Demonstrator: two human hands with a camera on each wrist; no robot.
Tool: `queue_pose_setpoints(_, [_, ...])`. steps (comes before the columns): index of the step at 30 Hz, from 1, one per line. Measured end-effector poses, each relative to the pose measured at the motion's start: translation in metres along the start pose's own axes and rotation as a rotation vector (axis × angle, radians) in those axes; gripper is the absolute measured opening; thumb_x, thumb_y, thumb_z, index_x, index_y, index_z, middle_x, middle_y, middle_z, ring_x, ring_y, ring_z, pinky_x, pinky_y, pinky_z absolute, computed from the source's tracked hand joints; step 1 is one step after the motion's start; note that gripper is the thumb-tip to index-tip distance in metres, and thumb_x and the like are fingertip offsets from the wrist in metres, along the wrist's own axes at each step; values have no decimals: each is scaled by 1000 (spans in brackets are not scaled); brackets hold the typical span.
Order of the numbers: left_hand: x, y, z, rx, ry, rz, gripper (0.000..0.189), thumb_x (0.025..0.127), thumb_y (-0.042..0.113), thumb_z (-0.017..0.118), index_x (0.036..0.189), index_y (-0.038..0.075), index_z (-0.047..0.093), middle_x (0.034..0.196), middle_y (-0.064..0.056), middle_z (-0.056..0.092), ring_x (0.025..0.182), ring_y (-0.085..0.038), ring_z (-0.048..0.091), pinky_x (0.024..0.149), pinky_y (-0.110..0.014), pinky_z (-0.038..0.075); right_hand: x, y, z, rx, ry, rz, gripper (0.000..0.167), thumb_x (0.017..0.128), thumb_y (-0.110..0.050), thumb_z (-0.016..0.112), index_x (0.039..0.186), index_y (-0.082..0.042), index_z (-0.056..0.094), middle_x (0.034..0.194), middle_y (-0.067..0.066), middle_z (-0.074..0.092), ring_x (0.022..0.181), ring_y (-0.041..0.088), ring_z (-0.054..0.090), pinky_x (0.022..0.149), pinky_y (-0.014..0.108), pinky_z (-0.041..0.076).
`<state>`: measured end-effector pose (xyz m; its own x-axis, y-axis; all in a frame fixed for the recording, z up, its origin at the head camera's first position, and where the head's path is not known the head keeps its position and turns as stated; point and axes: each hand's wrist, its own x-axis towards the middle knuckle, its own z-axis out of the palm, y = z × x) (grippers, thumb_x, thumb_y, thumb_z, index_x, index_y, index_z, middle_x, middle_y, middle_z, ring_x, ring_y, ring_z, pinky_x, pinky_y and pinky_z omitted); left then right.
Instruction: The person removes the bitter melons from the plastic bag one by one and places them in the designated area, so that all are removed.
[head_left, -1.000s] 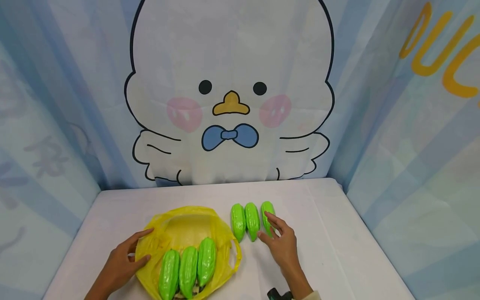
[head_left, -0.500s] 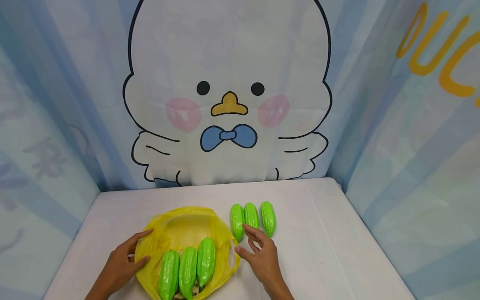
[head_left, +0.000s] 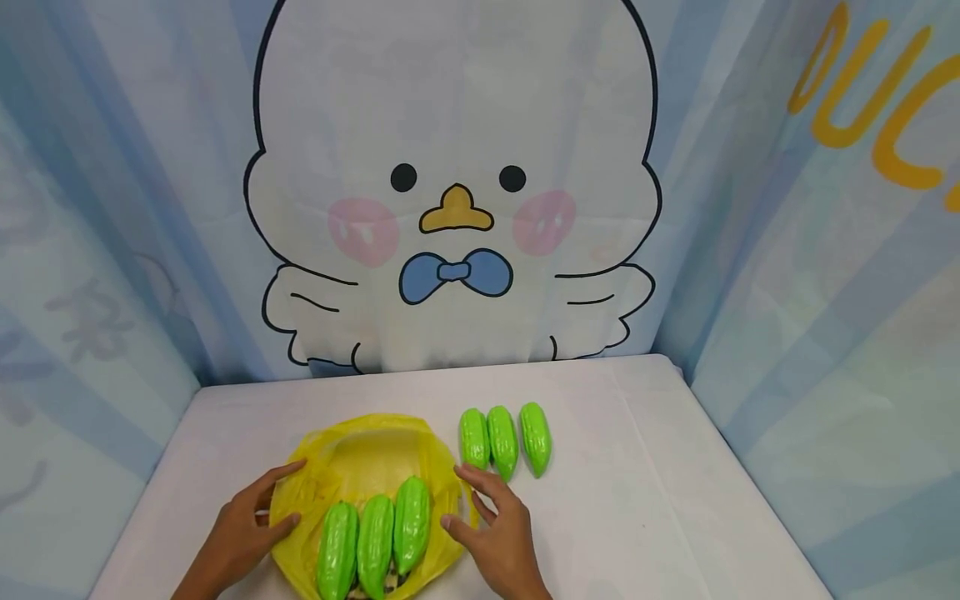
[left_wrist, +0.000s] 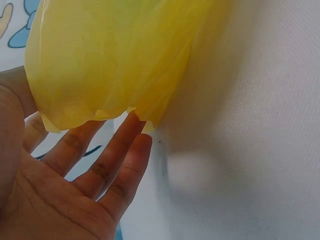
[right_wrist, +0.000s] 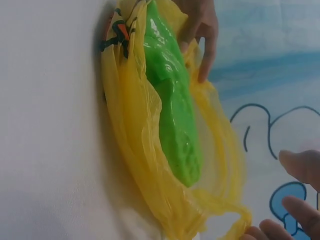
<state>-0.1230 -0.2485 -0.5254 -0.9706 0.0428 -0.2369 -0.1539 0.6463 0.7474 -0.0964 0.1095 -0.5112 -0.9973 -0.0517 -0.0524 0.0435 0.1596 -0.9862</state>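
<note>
A pale blue striped curtain (head_left: 712,208) fills the upper part and both sides of the head view. Printed at its upper centre is a large white cartoon duck (head_left: 457,100) with black dot eyes (head_left: 403,177), pink cheeks (head_left: 544,222), a yellow-orange beak (head_left: 456,220) and a blue bow tie (head_left: 454,271). Orange lettering (head_left: 840,138) sits at upper right, cut by the frame's edge. A white surface (head_left: 637,500) spans the lower part.

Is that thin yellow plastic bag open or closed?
Open: the yellow plastic bag gapes wide between the left hand and right hand, with three glossy, elongated green objects visible inside.
</note>
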Motion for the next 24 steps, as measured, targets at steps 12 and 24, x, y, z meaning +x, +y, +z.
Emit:
queue_pose_setpoints(12, [-1,-2,1,-16,-7,7,77,95,32,81,161,14,46,155,-34,52,112,-29,72,89,-41,66,-11,-4,10,-35,-96,-85,59,85,-13,88,140,-22,69,154,9,58,150,36,49,114,42,51])
queue_pose_setpoints(24, [-3,-1,0,-6,-2,29,76,95,30,81,161,15,46,153,-35,53,114,-31,72,88,-38,66,-17,1,20,-62,-113,-198,59,84,-15,89,140,-18,70,152,14,59,146,40,52,113,40,52])
